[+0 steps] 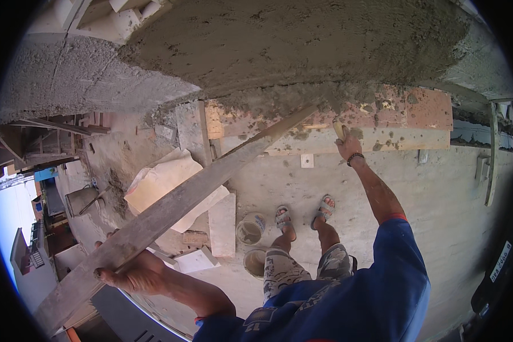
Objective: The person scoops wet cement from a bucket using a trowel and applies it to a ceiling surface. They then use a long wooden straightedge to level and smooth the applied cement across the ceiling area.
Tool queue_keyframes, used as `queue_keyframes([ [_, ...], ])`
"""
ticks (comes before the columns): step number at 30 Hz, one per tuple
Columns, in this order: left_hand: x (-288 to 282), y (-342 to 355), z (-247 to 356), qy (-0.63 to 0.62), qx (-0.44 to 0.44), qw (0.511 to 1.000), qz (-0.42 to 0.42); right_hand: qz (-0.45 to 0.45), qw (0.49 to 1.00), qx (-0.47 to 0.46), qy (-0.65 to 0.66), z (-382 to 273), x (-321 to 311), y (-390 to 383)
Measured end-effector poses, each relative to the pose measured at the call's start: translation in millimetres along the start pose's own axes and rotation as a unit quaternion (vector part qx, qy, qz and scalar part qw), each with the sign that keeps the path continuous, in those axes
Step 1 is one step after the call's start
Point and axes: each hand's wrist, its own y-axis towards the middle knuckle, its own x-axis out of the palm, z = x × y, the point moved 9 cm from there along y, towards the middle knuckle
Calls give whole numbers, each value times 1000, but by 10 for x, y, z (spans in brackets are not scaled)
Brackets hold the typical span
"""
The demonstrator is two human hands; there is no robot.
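Observation:
My left hand [137, 275] is wrapped round the lower part of a long, grey, mortar-stained wooden straightedge [179, 202]. The board slants up to the right, its far end at the foot of a wall with wet grey mortar [302, 43] spread over it. My right hand [349, 147] grips the pale handle of a trowel [339, 130]. Its blade, grey like the mortar, points toward the wall and is hard to make out. Below the trowel, mortar splashes dot reddish planks [382, 111] laid along the wall.
Two buckets [249, 229] stand on the concrete floor left of my feet. A crumpled pale sheet [159, 179], a white slab [222, 225] and a brick [195, 236] lie near the straightedge. A dark vehicle [490, 285] is at the right edge.

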Motion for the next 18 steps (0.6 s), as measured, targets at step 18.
queue_keyframes([
  [18,140,831,-372,87,101,989,64,-116,990,37,-73,-246,1073,116],
])
